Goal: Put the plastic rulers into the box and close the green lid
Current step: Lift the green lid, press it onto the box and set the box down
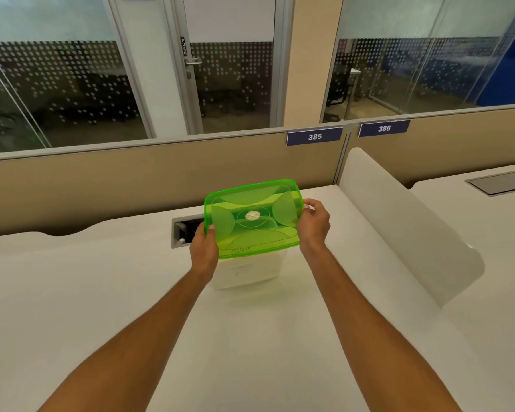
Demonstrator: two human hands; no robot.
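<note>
A translucent green lid is held over a clear plastic box that stands on the white desk. The lid is tilted, its far edge raised, and covers most of the box's top. My left hand grips the lid's left edge and my right hand grips its right edge. I cannot tell whether the lid touches the box's rim. The rulers are not visible; the box's inside is hidden by the lid.
A cable hatch is set into the desk just behind my left hand. A beige partition with number plates 385 and 386 runs along the back. A white curved divider stands to the right.
</note>
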